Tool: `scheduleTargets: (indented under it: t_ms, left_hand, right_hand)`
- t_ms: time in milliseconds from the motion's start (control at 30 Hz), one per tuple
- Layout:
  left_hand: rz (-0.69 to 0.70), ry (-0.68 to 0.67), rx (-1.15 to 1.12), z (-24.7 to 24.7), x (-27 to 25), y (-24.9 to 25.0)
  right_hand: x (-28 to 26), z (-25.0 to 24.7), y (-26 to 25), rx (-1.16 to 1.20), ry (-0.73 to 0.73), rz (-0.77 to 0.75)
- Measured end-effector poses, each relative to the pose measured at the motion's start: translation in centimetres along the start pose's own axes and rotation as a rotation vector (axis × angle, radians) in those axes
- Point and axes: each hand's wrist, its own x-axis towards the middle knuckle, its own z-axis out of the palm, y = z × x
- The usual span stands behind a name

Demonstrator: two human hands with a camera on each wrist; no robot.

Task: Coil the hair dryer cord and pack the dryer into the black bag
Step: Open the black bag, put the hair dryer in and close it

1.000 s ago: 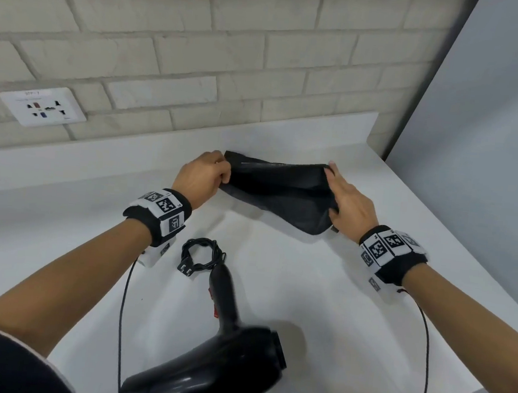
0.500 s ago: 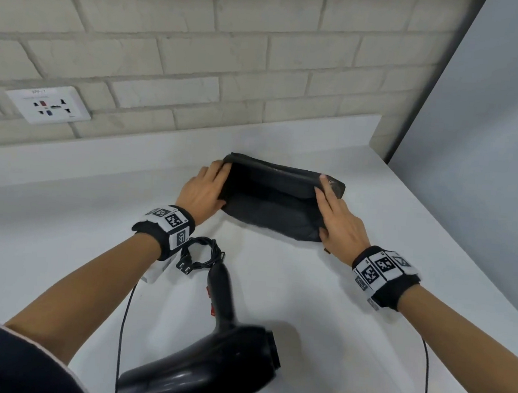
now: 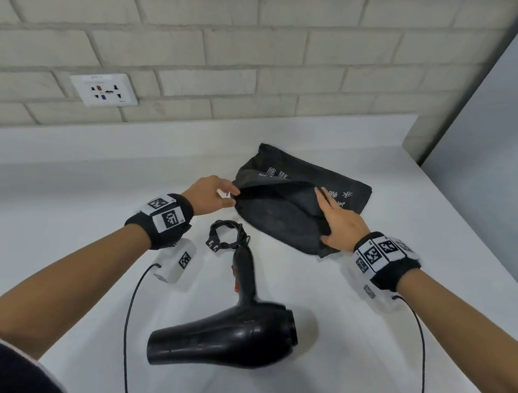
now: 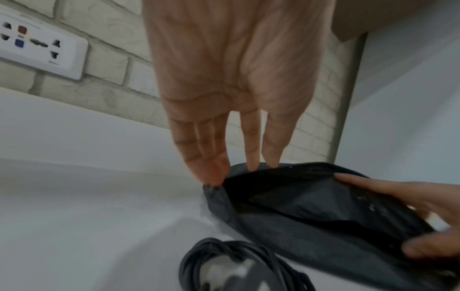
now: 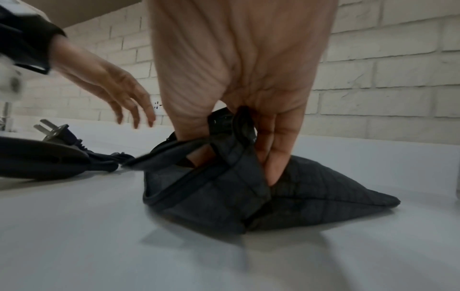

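Observation:
The black bag lies on the white counter with white print on its far side. Its mouth gapes toward the left. My right hand grips the bag's near rim; in the right wrist view the thumb is inside the mouth and the fingers are outside. My left hand is at the mouth's left corner with straight fingers, the tips just touching the rim. The black hair dryer lies in front of me, handle pointing away. Its coiled cord with the plug lies at the handle's end, beside the bag.
A brick wall with a white socket plate runs behind the counter. A grey panel closes the right side. The counter's front edge is at the lower right. Thin black cables hang from both wrist units.
The bag was held up between both hands; it now lies on the counter, turned, mouth open. The left hand's grip has loosened to straight fingers; the right hand still holds the rim.

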Motion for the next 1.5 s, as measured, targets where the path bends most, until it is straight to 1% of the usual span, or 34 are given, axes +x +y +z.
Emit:
scheduleTargets:
  t_ms: [100,167,267,333,433,567,667,700,733,800,933,967,1033,1067,1133,1267,1300,1367,1433,1500]
  left_hand:
    - [-0.041,-0.137,0.095,0.4,-2.8,-0.4]
    - [-0.042,-0.213,0.193,1.4,-4.2,-0.2]
    - [-0.047,-0.262,0.418,2.9,-5.3,1.1]
    - [-0.083,-0.322,0.521,3.5,-5.2,1.9]
    - [-0.197,-0.466,0.549,4.0,-4.8,3.1]
    - [-0.285,-0.500,0.500,4.5,-4.8,5.4]
    - [-0.326,-0.615,0.479,4.8,-4.4,6.8]
    - [-0.340,-0.627,0.483,5.0,-4.2,7.0]
    - [-0.356,-0.620,0.485,5.2,-3.9,7.0]
    - [-0.369,-0.563,0.462,5.4,-3.5,6.8]
    - [-0.399,-0.442,0.347,5.5,-3.4,6.4]
    - [-0.378,-0.389,0.336,5.7,-3.3,6.4]
    - [-0.295,-0.337,0.343,5.8,-3.0,6.9]
    - [-0.256,-0.329,0.342,5.9,-2.6,7.3]
    - [-0.236,-0.309,0.317,6.0,-1.9,8.3]
    - [-0.205,-0.316,0.444,6.1,-0.2,9.7]
    - [-0.172,-0.309,0.488,5.9,1.2,10.8]
    - [-0.147,-0.339,0.531,5.4,1.9,10.5]
    - [-0.142,-0.361,0.481,5.0,2.8,9.6]
    - [-0.118,-0.374,0.384,4.3,3.2,8.7]
  right_hand:
    - [-0.3,0.1,-0.3,0.041,-0.022,-0.004]
    - [-0.6,0.4,-0.8,0.080,-0.040,-0.015]
    - [-1.1,0.8,-1.5,0.119,-0.071,-0.043]
    - [-1.5,0.9,-1.8,0.136,-0.086,-0.053]
    - [-2.0,1.1,-1.8,0.153,-0.099,-0.036]
    - [-2.8,1.1,-1.7,0.155,-0.094,-0.028]
    - [-3.4,1.1,-1.4,0.151,-0.069,-0.025]
    - [-3.6,1.0,-1.3,0.148,-0.065,-0.021]
    - [-3.7,1.0,-1.1,0.147,-0.066,-0.018]
    - [-4.0,1.0,-0.7,0.161,-0.078,-0.011]
    - [-4.4,1.1,-0.1,0.188,-0.089,0.001]
    - [-4.3,1.1,0.0,0.192,-0.087,0.005]
    - [-4.2,1.0,0.1,0.187,-0.090,0.015]
    - [-4.0,0.9,0.1,0.181,-0.092,0.018]
    - [-3.7,0.8,-0.3,0.173,-0.084,0.008]
    - [-3.9,0.9,-0.9,0.165,-0.088,-0.037]
    - [-3.9,0.7,-0.1,0.161,-0.070,-0.022]
    - [-4.5,0.7,-0.3,0.150,-0.076,-0.041]
    - [-4.9,0.9,-0.3,0.147,-0.082,-0.053]
    - [-5.2,1.0,-0.3,0.151,-0.092,-0.053]
